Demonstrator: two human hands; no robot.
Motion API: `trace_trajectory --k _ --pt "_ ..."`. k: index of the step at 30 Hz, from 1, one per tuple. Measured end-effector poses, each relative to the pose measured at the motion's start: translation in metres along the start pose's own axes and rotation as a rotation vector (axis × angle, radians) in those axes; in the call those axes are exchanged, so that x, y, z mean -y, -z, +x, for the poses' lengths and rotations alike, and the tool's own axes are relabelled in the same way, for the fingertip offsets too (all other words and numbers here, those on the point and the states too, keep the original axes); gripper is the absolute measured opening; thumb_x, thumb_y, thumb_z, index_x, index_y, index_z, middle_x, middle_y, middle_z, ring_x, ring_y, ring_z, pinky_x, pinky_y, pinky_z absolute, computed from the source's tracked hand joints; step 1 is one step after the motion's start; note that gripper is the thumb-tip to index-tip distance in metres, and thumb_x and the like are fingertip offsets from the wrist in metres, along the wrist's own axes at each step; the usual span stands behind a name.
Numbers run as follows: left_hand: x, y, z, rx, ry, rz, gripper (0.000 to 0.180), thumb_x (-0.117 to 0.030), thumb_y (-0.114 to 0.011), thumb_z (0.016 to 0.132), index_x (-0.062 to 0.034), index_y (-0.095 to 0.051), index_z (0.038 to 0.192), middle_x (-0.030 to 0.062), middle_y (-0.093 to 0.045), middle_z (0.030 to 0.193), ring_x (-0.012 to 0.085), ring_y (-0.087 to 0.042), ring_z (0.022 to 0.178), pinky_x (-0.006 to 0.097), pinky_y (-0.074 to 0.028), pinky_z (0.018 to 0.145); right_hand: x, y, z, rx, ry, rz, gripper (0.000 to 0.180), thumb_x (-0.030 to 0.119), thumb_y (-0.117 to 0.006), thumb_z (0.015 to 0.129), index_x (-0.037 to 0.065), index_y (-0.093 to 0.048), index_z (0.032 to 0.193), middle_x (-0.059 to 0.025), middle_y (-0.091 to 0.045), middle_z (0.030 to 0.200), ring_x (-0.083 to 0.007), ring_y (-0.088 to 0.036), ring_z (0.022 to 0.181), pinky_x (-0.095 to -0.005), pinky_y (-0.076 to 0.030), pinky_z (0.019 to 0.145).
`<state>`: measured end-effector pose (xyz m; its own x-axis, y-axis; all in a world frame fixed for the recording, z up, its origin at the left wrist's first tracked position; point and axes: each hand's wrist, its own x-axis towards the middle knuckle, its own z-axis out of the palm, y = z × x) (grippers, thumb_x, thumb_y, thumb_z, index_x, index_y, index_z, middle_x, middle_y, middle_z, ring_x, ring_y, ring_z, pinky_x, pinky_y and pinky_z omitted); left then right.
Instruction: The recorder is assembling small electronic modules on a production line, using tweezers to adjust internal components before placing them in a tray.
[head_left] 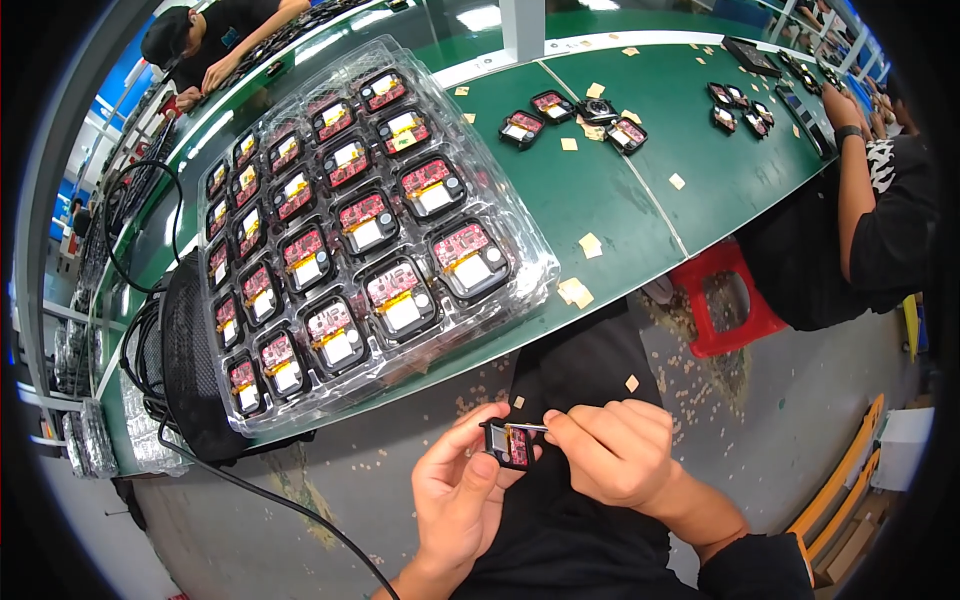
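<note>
Left hand (462, 492): holds a small black module (510, 445) low over the lap, thumb on its near side and fingers curled up behind its far edge, pinching it upright.
Right hand (612, 452): fingers pressed together around a thin tweezers-like tool (528, 427), its tip lying across the module's top edge.
Module in hand: red circuit board with a yellow strip showing, face turned toward the camera, well short of the table edge.
Doing it well: I judge the left pinch should stay on the black frame, off the red board, while the tool tip works only at the yellow strip; a steady, shallow angle seems safest against slipping onto the components.
Clear blister tray (520, 290): sits on the green table (600, 200) just beyond the hands, its pockets filled with matching modules, stacked on more trays.
Black mesh pouch (190, 370): touches the tray's left side, with a black cable (270, 495) trailing down past it.
Paper scraps (576, 291): small tan squares scattered on the table and floor.
Loose modules (570, 115): a small cluster farther up the table.
Red stool (725, 300): under the table to the right.
Co-workers: one seated at right (880, 230), another at the far upper left (215, 40).
</note>
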<state>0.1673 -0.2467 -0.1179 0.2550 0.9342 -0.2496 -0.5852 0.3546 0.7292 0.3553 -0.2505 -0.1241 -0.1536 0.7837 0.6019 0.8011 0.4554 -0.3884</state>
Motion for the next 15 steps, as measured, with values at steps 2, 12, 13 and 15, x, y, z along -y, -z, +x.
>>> trace_trajectory --k 2,12,13,15 --pt "-0.007 0.001 0.003 0.049 -0.023 0.127 0.050 -0.026 -0.070 0.101 0.0082 -0.055 0.134 0.0227 -0.056 0.141 0.0361 -0.070 0.113 0.049 -0.062 0.097 -0.005 0.005 0.005 -0.014 0.130 -0.059 0.021 0.010 -0.074 0.074 0.006 -0.075 0.095 0.0007 -0.066 0.081 -0.0098 -0.050 0.053 -0.0253 -0.035 0.047" --pt "-0.010 0.000 0.004 0.007 0.061 0.085 0.053 -0.028 -0.070 0.100 0.0106 -0.056 0.134 0.0257 -0.054 0.143 0.0384 -0.069 0.115 0.050 -0.062 0.097 -0.020 0.004 0.004 0.023 0.210 -0.036 0.021 0.011 -0.074 0.074 0.005 -0.075 0.093 0.0010 -0.066 0.082 -0.0077 -0.051 0.054 -0.0239 -0.037 0.047" --pt "-0.008 0.001 0.004 0.001 0.059 0.089 0.054 -0.028 -0.070 0.101 0.0105 -0.055 0.135 0.0261 -0.054 0.144 0.0383 -0.069 0.115 0.049 -0.062 0.097 -0.019 0.002 0.002 0.015 0.183 -0.009 0.021 0.010 -0.074 0.074 0.005 -0.075 0.094 0.0005 -0.066 0.081 -0.0082 -0.052 0.053 -0.0240 -0.039 0.046" --pt "-0.005 0.003 0.003 -0.007 0.060 0.095 0.055 -0.029 -0.070 0.101 0.0104 -0.054 0.136 0.0264 -0.053 0.145 0.0381 -0.069 0.115 0.049 -0.062 0.097 -0.017 -0.001 -0.002 0.006 0.154 0.021 0.021 0.009 -0.074 0.074 0.004 -0.075 0.094 -0.0001 -0.066 0.081 -0.0086 -0.053 0.052 -0.0241 -0.041 0.046"
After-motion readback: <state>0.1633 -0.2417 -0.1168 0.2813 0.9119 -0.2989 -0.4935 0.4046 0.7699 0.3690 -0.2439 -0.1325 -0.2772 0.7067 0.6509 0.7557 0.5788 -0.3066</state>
